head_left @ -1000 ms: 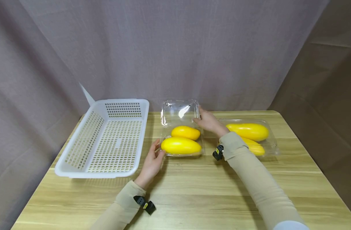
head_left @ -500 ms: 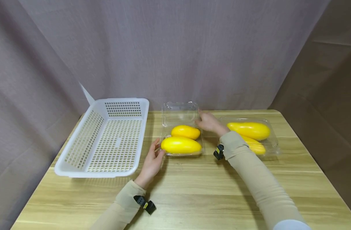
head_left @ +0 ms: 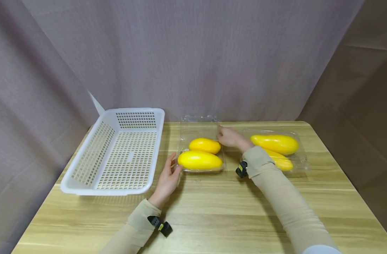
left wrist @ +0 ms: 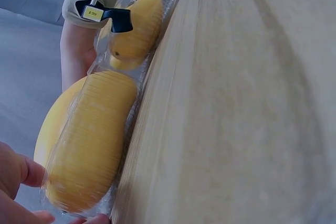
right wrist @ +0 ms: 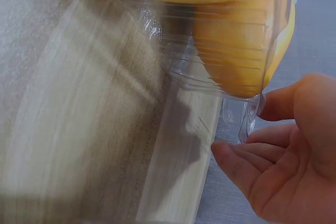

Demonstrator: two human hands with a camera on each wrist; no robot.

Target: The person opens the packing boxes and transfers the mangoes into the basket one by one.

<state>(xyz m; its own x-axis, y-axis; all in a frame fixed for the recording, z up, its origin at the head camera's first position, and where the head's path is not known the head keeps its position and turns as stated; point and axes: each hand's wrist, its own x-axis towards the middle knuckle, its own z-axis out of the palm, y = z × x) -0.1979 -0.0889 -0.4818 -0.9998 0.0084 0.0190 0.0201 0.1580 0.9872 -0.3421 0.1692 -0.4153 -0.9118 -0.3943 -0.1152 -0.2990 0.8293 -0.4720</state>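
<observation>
In the head view, a clear plastic clamshell box (head_left: 184, 170) sits mid-table with its lid (head_left: 199, 127) folded back. Two yellow mangoes lie in its base, a longer front mango (head_left: 200, 160) and a shorter rear mango (head_left: 204, 145). My left hand (head_left: 166, 182) holds the box's left end; the left wrist view has its thumb (left wrist: 32, 173) against the plastic beside the mango. My right hand (head_left: 232, 137) pinches the lid's right edge near the hinge. In the right wrist view its thumb (right wrist: 278, 103) and fingers are on either side of the clear edge.
A white perforated basket (head_left: 106, 192) stands on the left of the wooden table (head_left: 212, 218). To the right, beyond my right forearm, a second clear box (head_left: 302, 155) holds two more yellow mangoes (head_left: 275, 144). A grey curtain (head_left: 193, 56) hangs behind the table.
The lid has tipped further back and lower, its glare fading. My right hand has shifted slightly down with it, its fingers more curled. My left hand stays at the box's left end.
</observation>
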